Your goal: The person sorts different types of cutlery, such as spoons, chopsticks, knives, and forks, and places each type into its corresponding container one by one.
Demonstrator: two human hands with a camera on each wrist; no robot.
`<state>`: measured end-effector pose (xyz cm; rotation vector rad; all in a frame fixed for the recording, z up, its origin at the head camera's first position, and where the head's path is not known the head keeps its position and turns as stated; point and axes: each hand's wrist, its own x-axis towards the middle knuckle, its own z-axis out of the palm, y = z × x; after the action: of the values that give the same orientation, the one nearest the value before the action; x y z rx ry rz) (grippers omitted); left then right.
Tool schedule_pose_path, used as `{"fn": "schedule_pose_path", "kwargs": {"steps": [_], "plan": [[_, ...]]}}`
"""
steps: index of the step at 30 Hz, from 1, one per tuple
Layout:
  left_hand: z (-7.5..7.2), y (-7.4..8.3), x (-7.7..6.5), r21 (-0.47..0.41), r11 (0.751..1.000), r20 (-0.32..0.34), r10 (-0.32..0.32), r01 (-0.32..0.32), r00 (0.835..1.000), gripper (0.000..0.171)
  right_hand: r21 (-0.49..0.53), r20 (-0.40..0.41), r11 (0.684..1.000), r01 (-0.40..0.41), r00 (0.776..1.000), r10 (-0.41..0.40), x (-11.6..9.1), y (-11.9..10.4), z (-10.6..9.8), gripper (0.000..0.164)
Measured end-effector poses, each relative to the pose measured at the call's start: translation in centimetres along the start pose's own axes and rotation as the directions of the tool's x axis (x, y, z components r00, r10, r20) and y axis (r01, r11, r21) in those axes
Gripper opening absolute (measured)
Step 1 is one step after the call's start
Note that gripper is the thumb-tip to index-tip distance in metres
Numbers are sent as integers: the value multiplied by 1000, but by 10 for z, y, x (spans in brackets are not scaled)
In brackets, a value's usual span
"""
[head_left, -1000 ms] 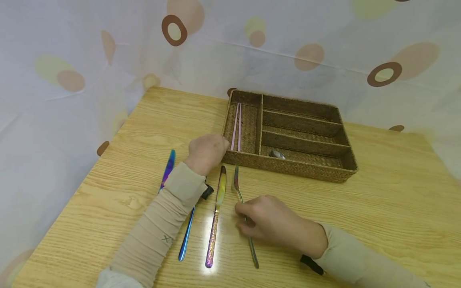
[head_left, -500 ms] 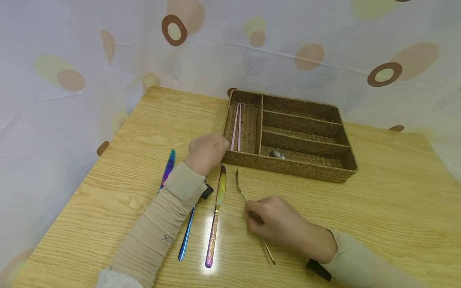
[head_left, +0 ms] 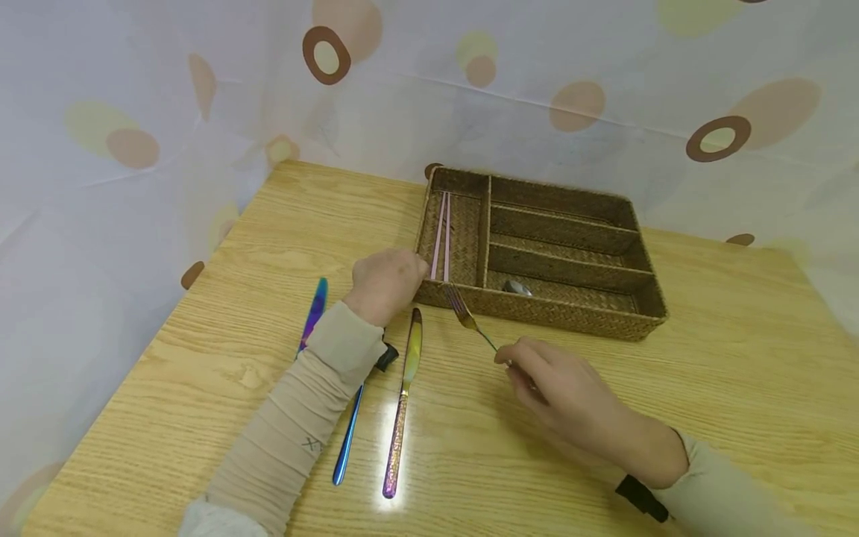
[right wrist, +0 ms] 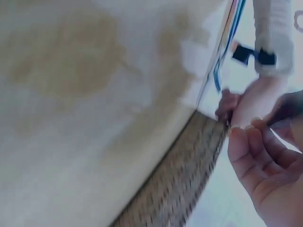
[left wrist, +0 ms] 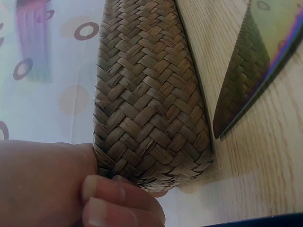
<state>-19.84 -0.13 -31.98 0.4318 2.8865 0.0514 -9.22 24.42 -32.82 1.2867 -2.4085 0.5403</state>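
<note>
Although slim, a shiny fork (head_left: 467, 321), golden below its purplish tines (head_left: 458, 303).

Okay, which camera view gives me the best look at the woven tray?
The head view: it takes in nearly the whole tray, dividers included. The left wrist view shows only outer wall near a corner, close up; the right wrist view, a blurred stretch of wall.
</note>
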Motion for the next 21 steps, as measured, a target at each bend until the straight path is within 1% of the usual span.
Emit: {"fn": "schedule_pose_path", "kwargs": {"steps": [3,5,6,10,13,14,16,19,21], "plan": [[-1,-1,0,4,1000,10,-2,2,1000,29,-15,-16,1000,-23,1000,22,1,9,-10,25],[-1,-1,-1,10,1000,18,-2,2,1000,29,-29,-16,998,-54,998,54,2,14,-17,19],[-1,-1,-1,7,1000,19,-4,3,1000,29,-39,-18,997,-65,998,64,3,17,-20,19],[-1,-2,0,-8,1000,19,-7,7,1000,29,-118,-43,988,-95,995,91,7,29,-30,41],[0,-2,1,-29,1000,15,-10,11,1000,27,-184,-68,976,-120,992,109,10,39,-37,39],[0,-2,1,-32,999,14,-11,11,1000,27,-198,-68,970,-139,989,128,11,43,-39,38],[1,-1,1,-38,999,11,-12,12,1000,26,-215,-56,960,-181,983,173,14,50,-43,33],[0,0,1,-19,1000,8,-10,11,1000,25,-218,-19,944,-250,968,251,19,63,-49,24],[0,0,1,-12,1000,7,-6,6,1000,26,-212,-7,936,-282,958,287,22,73,-53,19]]}}
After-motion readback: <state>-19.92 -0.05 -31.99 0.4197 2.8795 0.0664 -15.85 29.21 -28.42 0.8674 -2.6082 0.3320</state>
